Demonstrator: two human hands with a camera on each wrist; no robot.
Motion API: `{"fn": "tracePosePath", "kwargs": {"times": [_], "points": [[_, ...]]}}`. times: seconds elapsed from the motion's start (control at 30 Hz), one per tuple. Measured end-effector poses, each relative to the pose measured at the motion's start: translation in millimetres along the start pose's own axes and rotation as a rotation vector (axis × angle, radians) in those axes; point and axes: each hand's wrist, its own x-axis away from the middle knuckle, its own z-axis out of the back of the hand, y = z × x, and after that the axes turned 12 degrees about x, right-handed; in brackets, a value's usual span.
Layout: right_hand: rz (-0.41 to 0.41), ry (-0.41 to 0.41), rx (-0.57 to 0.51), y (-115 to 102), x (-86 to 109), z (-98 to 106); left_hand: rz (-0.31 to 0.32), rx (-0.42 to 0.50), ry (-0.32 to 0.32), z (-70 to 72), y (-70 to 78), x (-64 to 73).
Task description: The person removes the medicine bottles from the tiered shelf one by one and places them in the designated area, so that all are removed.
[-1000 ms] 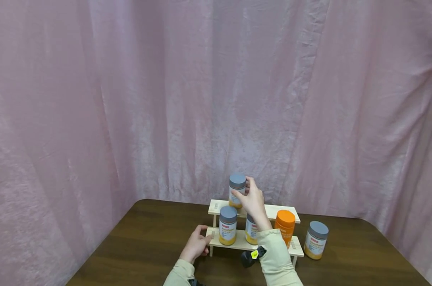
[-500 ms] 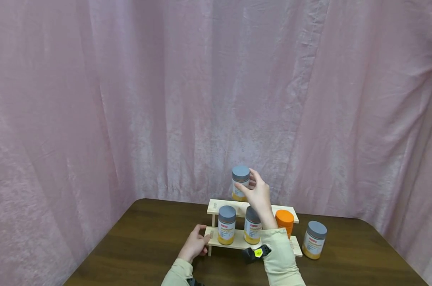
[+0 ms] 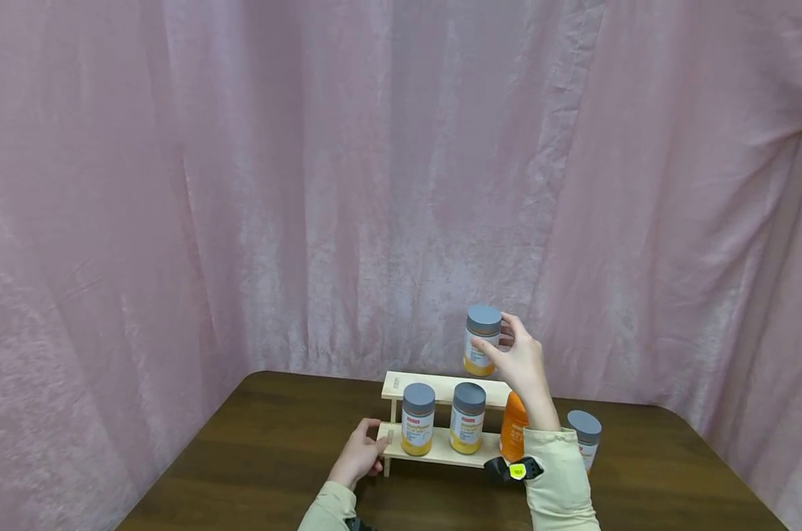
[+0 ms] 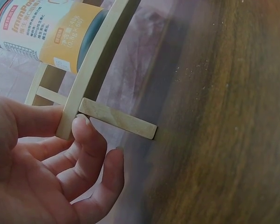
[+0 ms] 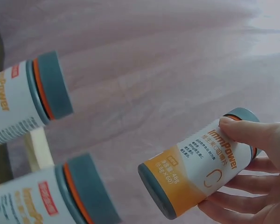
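My right hand (image 3: 523, 361) grips a grey-lidded vitamin bottle (image 3: 482, 343) between thumb and fingers. In the head view the bottle hangs upright, over the upper shelf of a two-step wooden rack (image 3: 417, 386). Its white and yellow label shows in the right wrist view, where the thumb (image 5: 247, 130) lies across the label near the lid. My left hand (image 3: 357, 453) pinches the left end of the rack's lower shelf (image 4: 95, 60), close to its leg. Two matching bottles, one left (image 3: 417, 420) and one mid-shelf (image 3: 467, 419), stand on that lower step.
An orange bottle (image 3: 514, 428) on the lower step is partly hidden by my right wrist. Right of the rack, another grey-lidded bottle (image 3: 584, 426) stands on the dark wooden table (image 3: 268, 442), partly behind my sleeve. A pink curtain (image 3: 348, 221) hangs behind.
My right hand has lifted the bottle from just over the upper shelf's left part and carried it to the right. My left hand keeps its hold on the shelf end.
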Motion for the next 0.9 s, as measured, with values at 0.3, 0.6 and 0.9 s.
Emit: {"fn": "tracePosePath", "kwargs": {"times": [0.3,0.6,0.9], "points": [[0.013,0.033,0.007,0,17.6,29,-0.014,0.000,0.004,-0.3,0.1,1.8],[0.028,0.109,0.024,13,41.1,41,-0.014,-0.003,-0.003,-0.4,-2.1,1.5],[0.055,0.169,0.095,23,62.9,58,-0.009,-0.009,0.006,-0.9,-0.2,0.8]]}}
